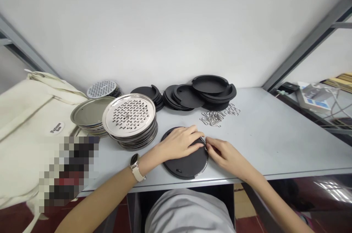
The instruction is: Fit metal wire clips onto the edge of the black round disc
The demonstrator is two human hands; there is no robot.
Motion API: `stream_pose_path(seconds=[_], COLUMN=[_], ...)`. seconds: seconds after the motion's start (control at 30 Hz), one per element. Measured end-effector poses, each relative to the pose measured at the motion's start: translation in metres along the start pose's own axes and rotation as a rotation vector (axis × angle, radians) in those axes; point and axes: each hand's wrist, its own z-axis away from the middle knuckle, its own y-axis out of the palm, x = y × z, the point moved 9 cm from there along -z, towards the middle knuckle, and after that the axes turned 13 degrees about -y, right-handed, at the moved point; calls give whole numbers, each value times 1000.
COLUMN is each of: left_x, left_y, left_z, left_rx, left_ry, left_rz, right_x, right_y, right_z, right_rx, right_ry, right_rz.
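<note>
A round black lid [187,161] with a thin metal rim lies flat near the front edge of the grey table [275,141]. My left hand [180,142] rests palm down on its top, fingers pressed against it; a watch sits on that wrist. My right hand [224,153] is at the lid's right edge, fingertips pinched on a small metal clip there. The two hands almost touch at that edge.
A stack of perforated steel discs [129,117] stands to the left, with plain steel discs [89,113] and another perforated disc [102,88] behind. Black lids [210,91] are piled at the back. Loose wire clips [217,115] lie nearby. A cream cloth bag [30,115] sits far left.
</note>
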Motion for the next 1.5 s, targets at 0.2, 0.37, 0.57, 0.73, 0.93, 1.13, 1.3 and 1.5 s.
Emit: stream_pose_path(seconds=[0.2, 0.37, 0.57, 0.73, 0.93, 1.13, 1.3, 1.5], left_x=[-4, -4, -4, -3, -3, -4, -4, -3], left_y=[1, 1, 1, 1, 0, -1, 0, 0], left_z=[0, -1, -1, -1, 0, 0, 0, 0], left_rx=[8, 2, 2, -1, -13, -19, -30, -26], left_ry=[24, 26, 19, 22, 32, 39, 48, 41], left_rz=[-58, -58, -51, -38, -17, -18, -9, -2], right_x=[-3, -6, -7, -5, -6, -6, -5, -4], right_y=[3, 5, 5, 5, 7, 9, 9, 7], right_z=[0, 0, -1, -1, 0, 0, 1, 2], right_rx=[-9, 4, 19, 39, 27, 25, 23, 15], right_ry=[48, 83, 100, 96, 100, 109, 117, 122], right_rz=[45, 74, 77, 58, 82, 93, 79, 86])
